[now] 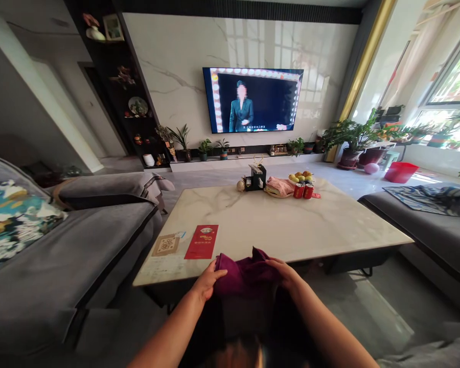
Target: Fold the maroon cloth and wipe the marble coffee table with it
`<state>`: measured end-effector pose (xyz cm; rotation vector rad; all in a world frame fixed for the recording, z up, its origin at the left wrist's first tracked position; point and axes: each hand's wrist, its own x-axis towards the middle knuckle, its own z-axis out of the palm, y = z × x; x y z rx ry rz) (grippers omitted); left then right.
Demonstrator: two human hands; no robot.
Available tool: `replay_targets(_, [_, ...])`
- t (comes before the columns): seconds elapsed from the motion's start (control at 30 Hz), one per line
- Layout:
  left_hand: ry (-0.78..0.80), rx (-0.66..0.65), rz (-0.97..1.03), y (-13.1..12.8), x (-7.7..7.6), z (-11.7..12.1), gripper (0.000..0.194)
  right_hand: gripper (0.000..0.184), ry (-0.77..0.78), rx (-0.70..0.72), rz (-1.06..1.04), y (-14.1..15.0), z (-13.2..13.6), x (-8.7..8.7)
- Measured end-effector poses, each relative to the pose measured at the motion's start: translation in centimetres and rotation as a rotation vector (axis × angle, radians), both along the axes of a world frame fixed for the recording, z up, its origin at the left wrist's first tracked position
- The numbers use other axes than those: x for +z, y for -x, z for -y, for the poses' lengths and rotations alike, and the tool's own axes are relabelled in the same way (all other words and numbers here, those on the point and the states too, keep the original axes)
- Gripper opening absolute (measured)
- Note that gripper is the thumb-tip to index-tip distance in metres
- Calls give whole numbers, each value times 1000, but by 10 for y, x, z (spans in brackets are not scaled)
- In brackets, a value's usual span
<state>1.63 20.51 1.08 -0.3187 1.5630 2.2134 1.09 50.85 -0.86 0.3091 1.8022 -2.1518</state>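
A dark purple cloth (pixel 241 276) hangs between my two hands, just in front of the near edge of the marble-topped coffee table (pixel 268 225). My left hand (pixel 207 281) grips its left end, thumb on top. At the other end my right hand (pixel 284 272) is closed on the fabric, with some of its fingers hidden. The cloth is bunched and folded, so its full shape cannot be made out. Beyond my left hand, a red printed envelope or leaflet (pixel 202 242) lies flat on the table, beside a brown square card (pixel 166 245).
Toward the table's far edge stand a black tissue box (pixel 258 177), a pink cloth (pixel 279 186), two red cans (pixel 303 191) and some fruit (pixel 302 177). Grey sofas (pixel 111 245) flank the table. A television (pixel 253 100) hangs on the far wall; a red bucket (pixel 400 172) stands right.
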Motion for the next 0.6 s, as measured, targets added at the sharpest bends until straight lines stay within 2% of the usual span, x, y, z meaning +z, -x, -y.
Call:
replay_targets(0.07, [-19, 47, 15, -2, -1, 3, 122, 68, 95, -63, 110, -6, -2, -12])
replay_targets(0.17, [-97, 78, -2, -5, 15, 7, 121, 85, 192, -113, 178, -16, -1, -25])
replay_targets(0.3, [-225, 114, -80, -10, 42, 8, 108, 96, 276, -4, 70, -31, 7, -35])
replay_targets(0.37, [-242, 93, -94, -13, 51, 8, 101, 81, 260, 31, 15, -33, 12, -37])
replay_targets(0.47, [-252, 32, -99, -18, 59, 11, 95, 51, 189, -47, 10, -29, 14, -36])
replay_targets(0.53, [-255, 14, -111, -21, 64, 14, 94, 49, 203, -75, 6, -28, 11, -30])
replay_targets(0.6, [-260, 15, -114, -26, 71, 16, 93, 51, 278, -35, 1, -33, 8, -23])
